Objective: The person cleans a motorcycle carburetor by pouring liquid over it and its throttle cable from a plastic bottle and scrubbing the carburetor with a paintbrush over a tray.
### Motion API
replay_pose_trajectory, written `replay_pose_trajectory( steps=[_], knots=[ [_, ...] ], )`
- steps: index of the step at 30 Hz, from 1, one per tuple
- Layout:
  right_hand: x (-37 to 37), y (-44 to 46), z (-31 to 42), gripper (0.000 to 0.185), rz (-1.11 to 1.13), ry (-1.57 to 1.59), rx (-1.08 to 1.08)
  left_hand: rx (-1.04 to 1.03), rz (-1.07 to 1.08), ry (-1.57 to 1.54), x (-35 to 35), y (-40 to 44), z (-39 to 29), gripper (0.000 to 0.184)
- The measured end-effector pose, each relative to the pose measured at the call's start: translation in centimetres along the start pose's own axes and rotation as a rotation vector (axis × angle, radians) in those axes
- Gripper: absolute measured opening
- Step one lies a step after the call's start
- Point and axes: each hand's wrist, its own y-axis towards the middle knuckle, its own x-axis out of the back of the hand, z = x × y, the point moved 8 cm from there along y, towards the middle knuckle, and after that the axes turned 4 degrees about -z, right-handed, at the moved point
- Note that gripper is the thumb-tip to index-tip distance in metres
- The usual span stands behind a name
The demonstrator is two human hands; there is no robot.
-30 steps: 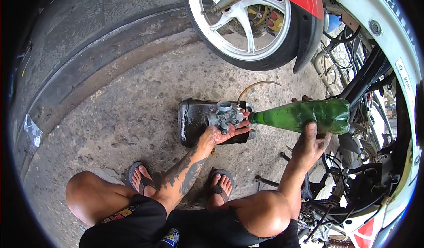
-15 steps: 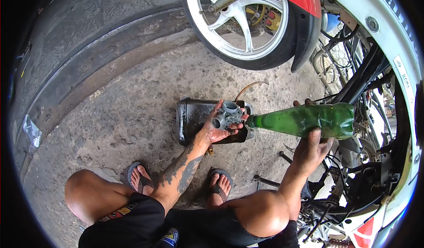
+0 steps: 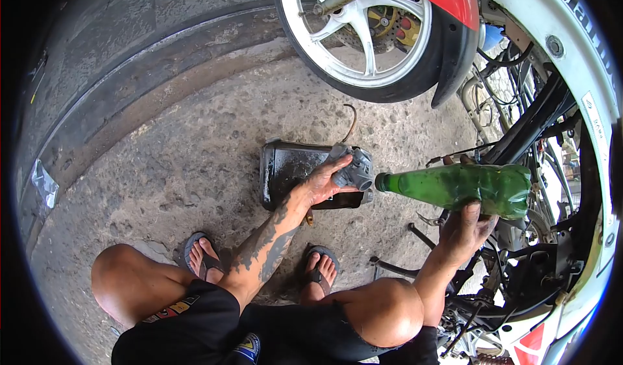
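A grey metal carburetor [image 3: 354, 167] with a thin brown hose is gripped in my left hand [image 3: 324, 182], over a dark open tray [image 3: 279, 170] on the ground. My right hand [image 3: 466, 227] is wrapped round a green plastic bottle [image 3: 454, 186], tilted nearly level with its neck pointing left. The bottle's mouth is close to the carburetor's lower right side, with a small gap between them. Part of the tray is hidden behind my left hand and the carburetor.
A white-spoked wheel [image 3: 360, 21] with a red and black fender stands at the top. The motorcycle's exposed frame [image 3: 532, 118] and white body panel [image 3: 574, 53] fill the right side. Clear plastic [image 3: 44, 183] lies at the far left. My sandalled feet are below the tray.
My left hand has turned the carburetor over, and its hose now points upward. My right hand and the bottle have moved slightly right and down.
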Motion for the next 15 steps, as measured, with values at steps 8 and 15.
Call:
replay_pose_trajectory(
  steps=[8, 15],
  knots=[
    [-0.6, 0.0, 0.6, 0.073, 0.014, -0.041, 0.042, -0.354, -0.237, 0.673, -0.5, 0.1, -3.3, 0.076],
    [-1.0, 0.3, 0.3, 0.073, 0.0, -0.024, 0.043, -0.578, -0.331, 1.146, -2.2, -1.0, -5.1, 0.076]
  ],
)
